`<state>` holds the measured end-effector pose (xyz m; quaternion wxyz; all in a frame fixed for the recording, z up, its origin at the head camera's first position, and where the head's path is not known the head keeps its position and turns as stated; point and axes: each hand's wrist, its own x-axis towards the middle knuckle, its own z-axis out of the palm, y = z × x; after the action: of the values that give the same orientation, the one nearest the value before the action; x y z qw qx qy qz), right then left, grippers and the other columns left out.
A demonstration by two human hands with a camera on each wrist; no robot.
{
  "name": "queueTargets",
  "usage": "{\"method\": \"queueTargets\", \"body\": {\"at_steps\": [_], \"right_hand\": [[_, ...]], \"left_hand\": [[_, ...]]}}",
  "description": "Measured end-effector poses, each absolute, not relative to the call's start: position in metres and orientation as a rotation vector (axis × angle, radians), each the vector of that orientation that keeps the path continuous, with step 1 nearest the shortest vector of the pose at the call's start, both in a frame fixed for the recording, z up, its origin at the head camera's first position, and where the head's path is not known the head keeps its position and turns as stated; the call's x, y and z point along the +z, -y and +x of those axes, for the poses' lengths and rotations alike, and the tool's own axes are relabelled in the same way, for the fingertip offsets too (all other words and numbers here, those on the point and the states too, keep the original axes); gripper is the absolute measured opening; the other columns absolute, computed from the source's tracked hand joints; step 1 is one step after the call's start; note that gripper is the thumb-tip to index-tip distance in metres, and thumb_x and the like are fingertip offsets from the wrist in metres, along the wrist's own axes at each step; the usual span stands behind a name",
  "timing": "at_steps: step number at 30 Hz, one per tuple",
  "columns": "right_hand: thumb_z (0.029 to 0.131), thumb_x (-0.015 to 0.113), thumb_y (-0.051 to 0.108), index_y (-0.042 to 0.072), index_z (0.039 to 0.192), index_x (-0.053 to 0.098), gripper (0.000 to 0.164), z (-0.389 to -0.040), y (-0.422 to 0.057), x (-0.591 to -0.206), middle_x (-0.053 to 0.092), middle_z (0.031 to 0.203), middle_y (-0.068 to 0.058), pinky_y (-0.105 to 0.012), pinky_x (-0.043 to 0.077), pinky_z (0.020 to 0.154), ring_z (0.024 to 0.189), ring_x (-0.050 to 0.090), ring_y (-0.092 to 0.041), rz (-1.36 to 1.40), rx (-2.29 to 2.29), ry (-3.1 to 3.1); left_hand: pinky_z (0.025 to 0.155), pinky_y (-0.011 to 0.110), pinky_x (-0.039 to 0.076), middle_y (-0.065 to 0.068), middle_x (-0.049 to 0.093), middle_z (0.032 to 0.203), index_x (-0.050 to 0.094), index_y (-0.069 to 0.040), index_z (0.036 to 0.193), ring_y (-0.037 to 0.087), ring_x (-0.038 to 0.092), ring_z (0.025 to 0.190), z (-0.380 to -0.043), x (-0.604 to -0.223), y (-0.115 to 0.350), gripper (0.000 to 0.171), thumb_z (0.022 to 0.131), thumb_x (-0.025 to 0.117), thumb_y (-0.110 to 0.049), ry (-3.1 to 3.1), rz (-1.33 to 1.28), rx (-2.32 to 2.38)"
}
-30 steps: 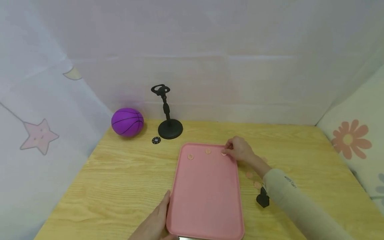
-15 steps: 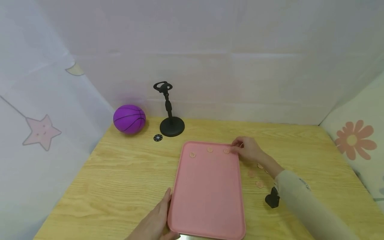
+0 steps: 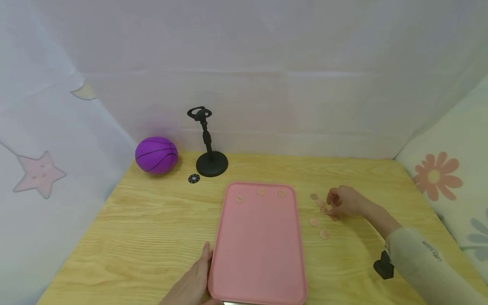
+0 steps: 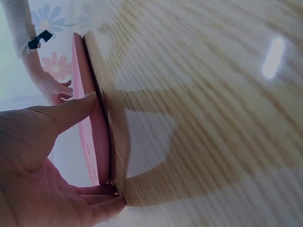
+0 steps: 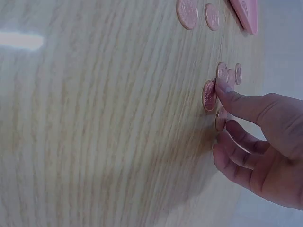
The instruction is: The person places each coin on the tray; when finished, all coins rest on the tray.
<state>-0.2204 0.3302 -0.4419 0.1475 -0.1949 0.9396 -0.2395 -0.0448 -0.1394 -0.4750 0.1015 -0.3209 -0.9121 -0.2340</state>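
The right hand (image 3: 345, 201) has moved right of the tray (image 3: 259, 250), fingers (image 5: 234, 161) loosely bent; coins (image 3: 313, 222), probably light, slippery, want rim pinching.

Right hand (image 5: 283, 127) with fingers loosely curled, thumb tip at a cluster of copper-coloured coins (image 5: 209, 96) on a wood-grain surface (image 5: 94, 118); well apart from the hand, two more coins (image 5: 187, 13) and part of a pink tray (image 5: 251, 13).

On the counter (image 3: 152, 220), the tray (image 3: 256, 250) lies at lower centre of the frame, three coins (image 3: 261, 192) inside its upper end, the left hand (image 3: 192, 279) against its lower left edge. Right of it lie loose coins (image 3: 313, 222), the right hand (image 3: 346, 201) at them. Left of centre, a ball (image 3: 156, 155) sits left of a stand (image 3: 212, 164), a chip (image 3: 194, 178) just before the stand's base.
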Motion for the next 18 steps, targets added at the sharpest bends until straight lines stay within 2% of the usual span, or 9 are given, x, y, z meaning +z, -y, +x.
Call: {"method": "queueTargets", "body": {"at_steps": [2, 4, 6, 9, 15, 18], "right_hand": [[0.083, 0.076, 0.011, 0.005, 0.090, 0.062, 0.017, -0.219, -0.329, -0.444, 0.059, 0.078, 0.000, -0.030, 0.046, 0.063, 0.070, 0.052, -0.014, -0.577, -0.700, -2.711], [0.084, 0.076, 0.014, 0.006, 0.088, 0.062, 0.016, -0.218, -0.329, -0.444, 0.059, 0.076, 0.001, -0.030, 0.045, 0.061, 0.069, 0.051, -0.013, -0.599, -0.692, -2.731], [0.084, 0.076, 0.014, 0.006, 0.087, 0.063, 0.016, -0.218, -0.330, -0.444, 0.059, 0.076, 0.002, -0.030, 0.046, 0.062, 0.069, 0.052, -0.012, -0.624, -0.680, -2.740], [0.082, 0.077, 0.011, 0.005, 0.089, 0.063, 0.016, -0.218, -0.332, -0.444, 0.061, 0.079, 0.001, -0.031, 0.048, 0.064, 0.072, 0.054, -0.013, -0.656, -0.668, -2.734], [0.079, 0.082, 0.018, 0.006, 0.088, 0.063, 0.025, -0.210, -0.334, -0.445, 0.059, 0.077, 0.003, -0.029, 0.047, 0.060, 0.069, 0.053, -0.011, -0.614, -0.640, -2.743], [0.080, 0.081, 0.020, 0.007, 0.086, 0.063, 0.024, -0.203, -0.335, -0.446, 0.058, 0.074, 0.004, -0.027, 0.045, 0.057, 0.065, 0.051, -0.010, -0.595, -0.628, -2.777]], "left_hand": [[0.094, 0.035, 0.049, 0.017, 0.050, 0.137, 0.002, 0.011, 0.150, 0.026, 0.055, 0.118, -0.046, -0.476, 0.142, 0.127, 0.071, 0.084, -0.044, 2.680, -0.965, -0.696], [0.101, 0.025, 0.043, 0.018, 0.050, 0.136, 0.002, 0.012, 0.150, 0.026, 0.055, 0.117, -0.047, -0.478, 0.143, 0.128, 0.069, 0.086, -0.041, 2.656, -0.980, -0.718], [0.107, 0.016, 0.032, 0.020, 0.050, 0.135, 0.001, 0.014, 0.149, 0.028, 0.055, 0.117, -0.048, -0.479, 0.143, 0.130, 0.066, 0.088, -0.036, 2.621, -1.005, -0.740], [0.110, 0.011, 0.017, 0.024, 0.050, 0.134, 0.001, 0.016, 0.147, 0.032, 0.055, 0.116, -0.050, -0.483, 0.144, 0.131, 0.063, 0.090, -0.033, 2.568, -1.041, -0.781], [0.112, 0.011, 0.012, 0.025, 0.048, 0.136, 0.002, 0.017, 0.146, 0.035, 0.053, 0.118, -0.050, -0.486, 0.144, 0.123, 0.075, 0.081, -0.045, 2.539, -1.064, -0.795], [0.111, 0.010, 0.011, 0.025, 0.049, 0.135, 0.003, 0.017, 0.146, 0.036, 0.053, 0.117, -0.050, -0.485, 0.144, 0.121, 0.079, 0.076, -0.051, 2.541, -1.062, -0.777]]}}
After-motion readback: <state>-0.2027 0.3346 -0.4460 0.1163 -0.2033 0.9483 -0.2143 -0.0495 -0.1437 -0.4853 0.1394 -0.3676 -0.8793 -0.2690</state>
